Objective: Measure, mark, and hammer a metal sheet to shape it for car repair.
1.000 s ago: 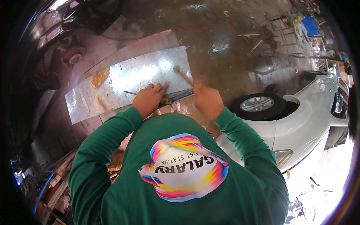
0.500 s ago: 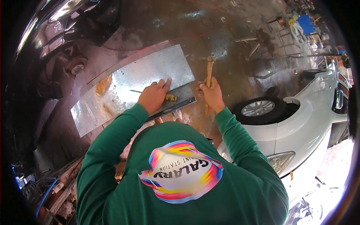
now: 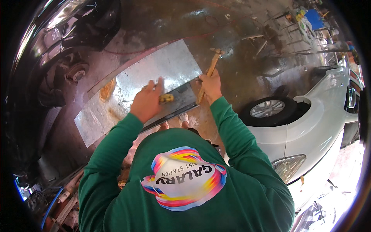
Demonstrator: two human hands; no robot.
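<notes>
A flat silver metal sheet (image 3: pixel 131 82) lies in front of me, with a rust-brown patch at its left. A dark strip (image 3: pixel 187 94) runs along its near right edge. My left hand (image 3: pixel 147 101), smeared by motion, is over the sheet, closed around a screwdriver with a yellow handle (image 3: pixel 167 98). The thin shaft pokes out at the hand's left side. Whether this hand touches the sheet I cannot tell. At the sheet's right end my right hand (image 3: pixel 211 86) grips the wooden handle of a hammer (image 3: pixel 211 69), its head up and away from me.
A white car (image 3: pixel 305 135) with its front wheel turned out stands on the right. Dark car bodywork (image 3: pixel 83 31) and a bare wheel hub (image 3: pixel 78 74) are on the left. Cluttered racks (image 3: pixel 309 31) fill the far right. Pipes and scraps (image 3: pixel 65 197) lie at the lower left.
My left hand has shifted left and a little toward me with the screwdriver. My right hand has moved left and away, with the hammer now tilted over to the right.
</notes>
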